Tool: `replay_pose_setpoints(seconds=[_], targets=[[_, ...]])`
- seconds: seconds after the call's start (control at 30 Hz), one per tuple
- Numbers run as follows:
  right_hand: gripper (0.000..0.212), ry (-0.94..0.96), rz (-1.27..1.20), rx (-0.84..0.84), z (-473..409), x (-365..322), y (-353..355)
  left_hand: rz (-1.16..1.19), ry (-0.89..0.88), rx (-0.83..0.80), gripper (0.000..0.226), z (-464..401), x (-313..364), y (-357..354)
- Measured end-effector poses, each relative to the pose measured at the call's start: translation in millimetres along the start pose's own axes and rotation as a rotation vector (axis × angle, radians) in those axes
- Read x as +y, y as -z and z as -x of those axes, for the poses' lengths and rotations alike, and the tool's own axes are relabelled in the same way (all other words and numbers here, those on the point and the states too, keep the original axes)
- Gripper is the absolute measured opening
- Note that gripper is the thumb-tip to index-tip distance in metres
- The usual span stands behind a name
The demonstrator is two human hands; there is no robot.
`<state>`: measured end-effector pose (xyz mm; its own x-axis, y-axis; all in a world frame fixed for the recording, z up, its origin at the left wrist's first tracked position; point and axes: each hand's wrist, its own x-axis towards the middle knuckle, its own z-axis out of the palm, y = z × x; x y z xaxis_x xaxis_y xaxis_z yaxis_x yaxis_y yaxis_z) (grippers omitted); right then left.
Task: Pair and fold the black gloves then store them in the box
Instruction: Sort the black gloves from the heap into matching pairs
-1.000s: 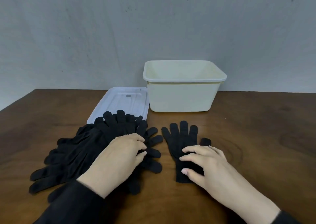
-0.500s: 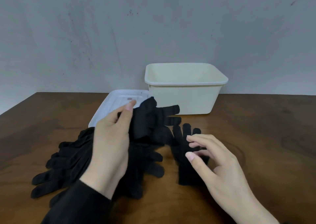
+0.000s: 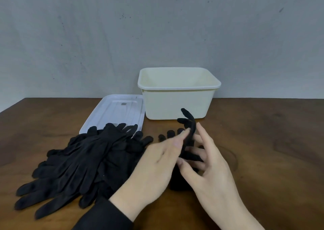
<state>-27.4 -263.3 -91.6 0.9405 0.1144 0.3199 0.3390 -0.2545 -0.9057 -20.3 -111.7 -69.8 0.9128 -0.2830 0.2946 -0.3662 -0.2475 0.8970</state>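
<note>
Just in front of the box (image 3: 178,105), the left hand (image 3: 154,168) pinches one black glove (image 3: 190,133); the right hand (image 3: 208,161) is relaxed beside it, above a lying glove (image 3: 171,135). The cloth seems soft and light; better to hold the cuff. The glove pile (image 3: 84,161) lies left of the box.

One cream plastic box (image 3: 178,105) stands open on the one wooden worktop (image 3: 263,142), and one clear plastic lid (image 3: 115,112) lies flat beside it. Two bare hands are in view: the left hand (image 3: 154,170) and the right hand (image 3: 210,170). Between them are two separate black gloves: one raised glove (image 3: 190,124) and one flat glove (image 3: 171,134) under it. The pile of black gloves (image 3: 84,163) overlaps too much to count surely; perhaps six or more.
</note>
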Motion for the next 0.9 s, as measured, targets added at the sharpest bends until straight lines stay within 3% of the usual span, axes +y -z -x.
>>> replay_pose_setpoints(seconds=[0.1,0.27,0.37,0.43,0.47,0.6,0.63,0.7,0.83,0.9], targets=[[0.088,-0.02,0.049,0.039,-0.1,0.0,0.7,0.004,0.017,-0.183,0.073,3.9,-1.2,-5.3],[0.077,-0.075,0.052,0.059,1.6,-5.4,-0.2,0.035,0.016,-0.299,0.064,4.6,-2.7,-7.8],[0.057,-0.103,-0.047,0.209,-4.8,-6.1,10.8,-0.063,-0.027,-0.105,0.041,2.8,-8.7,-8.6],[0.041,-0.11,-0.001,0.319,-13.7,-8.2,26.2,-0.286,-0.032,0.079,0.029,1.0,-16.0,-5.7],[0.034,-0.101,0.03,0.351,-18.6,-10.1,35.9,-0.402,-0.034,0.081,0.025,0.0,-19.2,-3.3],[0.022,-0.106,0.262,0.301,-41.2,-24.2,77.4,-0.794,-0.011,-0.395,0.045,-1.1,-37.1,-9.0],[0.02,-0.127,0.324,0.261,-48.3,-27.9,86.2,-0.848,0.001,-0.45,0.05,-1.0,-39.9,-11.7],[0.019,-0.136,0.373,0.264,-62.2,-33.2,100.6,-0.905,-0.007,-0.434,0.054,-0.3,-43.3,-15.0],[0.018,0.011,0.496,0.435,-67.9,-32.9,116.0,-0.927,-0.018,-0.366,0.056,2.2,-48.9,-14.4],[0.022,0.078,0.566,0.414,-50.2,-19.9,113.4,-0.927,-0.022,-0.35,0.056,2.3,-49.7,-13.7]])
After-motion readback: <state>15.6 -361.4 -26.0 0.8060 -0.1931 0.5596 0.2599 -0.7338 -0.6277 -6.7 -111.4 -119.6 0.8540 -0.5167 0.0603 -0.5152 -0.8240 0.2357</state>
